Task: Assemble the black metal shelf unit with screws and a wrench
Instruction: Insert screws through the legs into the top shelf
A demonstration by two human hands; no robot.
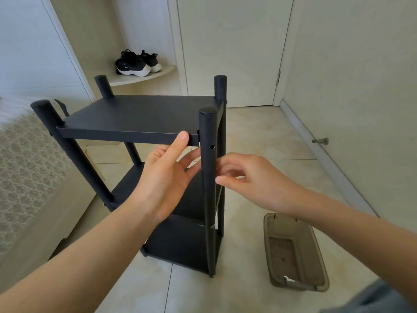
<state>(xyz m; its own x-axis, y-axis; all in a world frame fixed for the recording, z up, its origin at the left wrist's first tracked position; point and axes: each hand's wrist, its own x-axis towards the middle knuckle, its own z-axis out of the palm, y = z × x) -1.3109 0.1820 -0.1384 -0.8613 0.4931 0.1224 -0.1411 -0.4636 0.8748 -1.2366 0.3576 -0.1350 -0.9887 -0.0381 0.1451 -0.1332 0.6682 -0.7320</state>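
Standing on the floor (270,136), the shelf (180,242) looks nearly built; one post hole (212,146) gapes empty. Left hand (167,175) grips the top board's (135,114) edge; right hand (248,175) curls beside the post (207,129), perhaps pinching a screw.

closed white door (230,48) | left of door: curved cream shelf (141,80) bearing black white-soled sneakers (133,64) | right of door: plain pale wall (361,64) | before door: beige tiled floor (259,136)

Black shelf unit (135,116), translucent brown tray (295,251), black-and-white sneakers (137,63)
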